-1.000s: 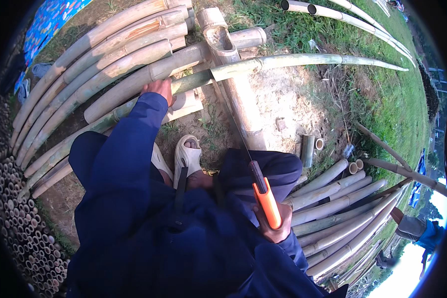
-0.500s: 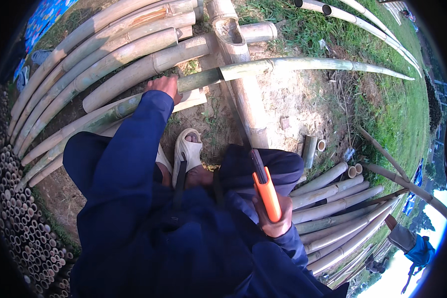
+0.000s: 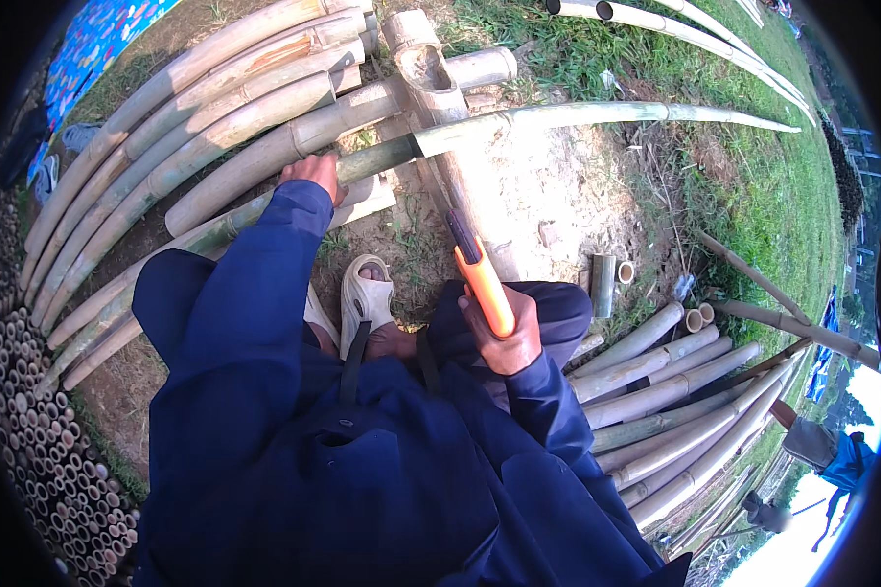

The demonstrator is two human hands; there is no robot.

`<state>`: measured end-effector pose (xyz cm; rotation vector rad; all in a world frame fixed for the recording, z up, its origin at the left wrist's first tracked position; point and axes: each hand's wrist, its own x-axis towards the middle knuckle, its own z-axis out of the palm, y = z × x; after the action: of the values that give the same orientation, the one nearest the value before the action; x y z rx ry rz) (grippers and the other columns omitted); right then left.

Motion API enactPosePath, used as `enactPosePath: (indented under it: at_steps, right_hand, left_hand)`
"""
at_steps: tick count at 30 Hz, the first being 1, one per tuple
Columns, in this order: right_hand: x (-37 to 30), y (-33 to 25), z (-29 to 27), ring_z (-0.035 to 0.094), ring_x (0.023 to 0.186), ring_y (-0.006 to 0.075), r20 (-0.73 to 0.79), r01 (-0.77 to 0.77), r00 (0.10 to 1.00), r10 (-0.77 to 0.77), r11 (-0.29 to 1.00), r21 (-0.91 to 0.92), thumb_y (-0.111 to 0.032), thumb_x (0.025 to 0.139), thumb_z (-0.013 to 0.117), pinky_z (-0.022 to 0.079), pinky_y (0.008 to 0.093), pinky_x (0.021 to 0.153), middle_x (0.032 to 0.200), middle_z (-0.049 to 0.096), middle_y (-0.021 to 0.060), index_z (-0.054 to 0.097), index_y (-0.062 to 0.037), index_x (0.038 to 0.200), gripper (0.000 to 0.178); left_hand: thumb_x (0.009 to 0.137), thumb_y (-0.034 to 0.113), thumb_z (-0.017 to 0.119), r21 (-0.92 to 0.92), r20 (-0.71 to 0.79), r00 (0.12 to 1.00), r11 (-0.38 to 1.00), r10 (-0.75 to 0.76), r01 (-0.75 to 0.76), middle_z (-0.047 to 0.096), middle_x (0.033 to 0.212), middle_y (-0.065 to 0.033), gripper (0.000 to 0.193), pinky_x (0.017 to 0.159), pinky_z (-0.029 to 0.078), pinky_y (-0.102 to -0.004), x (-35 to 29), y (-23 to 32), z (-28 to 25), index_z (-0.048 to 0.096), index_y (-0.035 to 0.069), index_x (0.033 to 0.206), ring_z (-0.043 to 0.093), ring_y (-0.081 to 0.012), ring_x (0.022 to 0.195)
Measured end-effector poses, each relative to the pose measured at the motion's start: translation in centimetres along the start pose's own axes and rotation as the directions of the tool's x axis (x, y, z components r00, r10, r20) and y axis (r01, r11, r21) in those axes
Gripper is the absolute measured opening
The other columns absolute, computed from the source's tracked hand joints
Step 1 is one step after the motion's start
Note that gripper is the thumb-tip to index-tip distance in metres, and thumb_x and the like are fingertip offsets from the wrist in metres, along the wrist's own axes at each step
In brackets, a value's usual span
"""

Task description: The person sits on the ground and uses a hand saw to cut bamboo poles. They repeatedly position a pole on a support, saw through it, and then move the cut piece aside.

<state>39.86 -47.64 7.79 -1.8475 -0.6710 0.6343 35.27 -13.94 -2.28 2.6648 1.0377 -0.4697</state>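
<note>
My left hand [image 3: 313, 176] is closed around a long greenish bamboo pole [image 3: 578, 116], which runs from the lower left to the far right. The pole lies across a thick, pale bamboo log [image 3: 475, 210] with a hollow cut near its far end. In my right hand [image 3: 508, 338], in front of my bent knee, is the orange handle of a hand saw [image 3: 487, 293]. The saw's dark blade points away from me toward the pole, just right of my left hand. How far the blade has cut into the pole, if at all, I cannot tell.
Several thick bamboo poles [image 3: 255, 122] lie at the left. More bamboo poles [image 3: 656, 386] are stacked to the right, near short cut pieces [image 3: 603, 284]. Many cut bamboo ends [image 3: 54, 455] are piled at the lower left. A person in blue [image 3: 842, 460] stands far right.
My right hand and the saw have moved forward and a little left, pushing the blade farther away from me. My left hand keeps its hold on the pole. The view has shifted slightly.
</note>
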Motion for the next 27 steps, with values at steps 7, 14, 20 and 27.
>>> enactPosePath:
  at_steps: [7, 14, 20, 27]
  right_hand:
    - [-8.6, -5.3, -5.8, 0.074, 0.075, 0.0215, 0.082, -0.222, 0.971, 0.224, 0.975, -0.033, -0.002, 0.091, 0.070, 0.056, 0.0312, 0.072, 0.084, 0.074, 0.0158, 0.069, 0.0040, 0.118, 0.028]
    - [-0.6, -0.2, 0.1, 0.057, 0.066, 0.0162, 0.062, -0.085, 0.994, 0.088, 0.995, -0.047, -0.006, 0.092, 0.073, 0.049, 0.0312, 0.064, 0.075, 0.066, 0.0117, 0.067, 0.0059, 0.102, 0.017]
    - [-7.4, -6.3, -6.4, 0.075, 0.074, 0.0262, 0.120, -0.084, 0.987, 0.106, 0.981, -0.173, -0.003, 0.089, 0.072, 0.057, 0.0345, 0.069, 0.085, 0.073, 0.0171, 0.069, 0.0036, 0.116, 0.028]
    - [0.4, 1.7, 0.8, 0.046, 0.058, 0.0214, -0.008, 0.000, 1.000, 0.000, 0.999, 0.033, -0.006, 0.091, 0.071, 0.047, 0.0350, 0.059, 0.069, 0.059, 0.0177, 0.064, 0.0041, 0.096, 0.014]
  left_hand:
    - [0.079, 0.026, 0.077, 0.022, 0.001, 0.998, 0.998, -0.061, 0.061, 0.074, 0.109, -0.0217, 0.042, 0.098, 0.052, -0.0485, -0.5, -1.5, 0.3, 0.068, 0.009, 0.116, 0.070, -0.0383, 0.108]
    - [0.081, 0.029, 0.078, 0.021, 0.007, 1.000, 1.000, -0.003, 0.003, 0.074, 0.110, -0.0212, 0.048, 0.099, 0.052, -0.0484, 0.0, -0.1, -0.6, 0.067, 0.010, 0.123, 0.070, -0.0380, 0.110]
    - [0.081, 0.027, 0.076, -0.007, 0.015, 0.998, 0.998, -0.057, 0.057, 0.074, 0.108, -0.0223, 0.042, 0.099, 0.050, -0.0505, -1.3, -0.6, -0.6, 0.069, 0.008, 0.118, 0.070, -0.0388, 0.109]
    - [0.081, 0.029, 0.079, 0.009, 0.012, 1.000, 1.000, 0.005, -0.005, 0.074, 0.110, -0.0215, 0.046, 0.098, 0.051, -0.0500, -0.1, -0.6, 0.5, 0.067, 0.010, 0.121, 0.070, -0.0390, 0.109]
